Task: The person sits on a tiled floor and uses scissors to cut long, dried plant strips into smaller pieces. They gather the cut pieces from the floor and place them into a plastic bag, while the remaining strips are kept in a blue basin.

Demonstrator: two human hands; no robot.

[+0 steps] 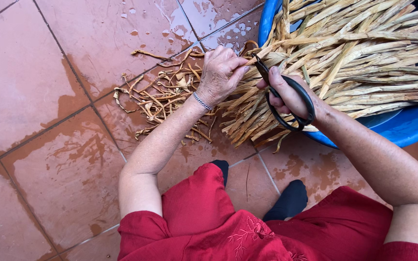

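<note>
My left hand (220, 73) pinches the end of a pale dried stalk from the bundle of stalks (359, 53) lying across the blue basin (410, 123). My right hand (291, 94) grips black scissors (286, 94), whose blades point up and left toward the pinched stalk end beside my left fingers. A silver bracelet (201, 101) circles my left wrist. The stalk ends hang over the basin's rim toward me.
A pile of cut stalk scraps (163, 96) lies on the wet terracotta tile floor (49, 121) left of the basin. My red-clothed knees (228, 222) and black-socked feet (289, 200) fill the bottom of the view.
</note>
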